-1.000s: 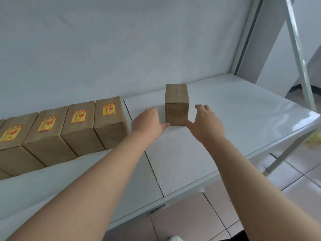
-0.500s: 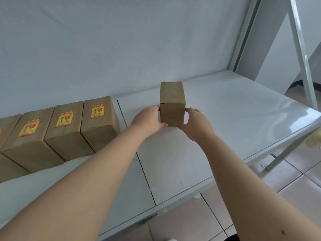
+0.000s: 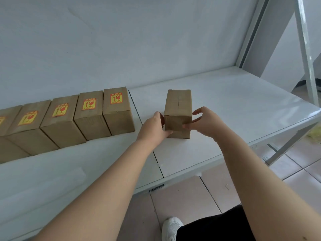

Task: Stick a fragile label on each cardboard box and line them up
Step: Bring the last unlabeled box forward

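An unlabelled brown cardboard box (image 3: 178, 105) stands upright on the white table (image 3: 234, 108), right of the row. My left hand (image 3: 153, 126) holds its left side, thumb on the front face. My right hand (image 3: 204, 121) holds its right side, thumb across the front and fingers spread by the right edge. A row of several labelled boxes (image 3: 90, 115) runs to the left, each with a yellow and red fragile label (image 3: 116, 98) on top. The nearest labelled box (image 3: 118, 110) is about one box width from the one I hold.
The table backs onto a white wall (image 3: 121, 40). Its front edge (image 3: 182, 178) runs diagonally, with a tiled floor (image 3: 191, 202) below. A grey metal frame post (image 3: 305, 49) rises at the right. My white shoe (image 3: 171, 228) shows at the bottom.
Both hands have closed in from beside the box onto its sides and front. The view has shifted, so more of the labelled row shows at the left.
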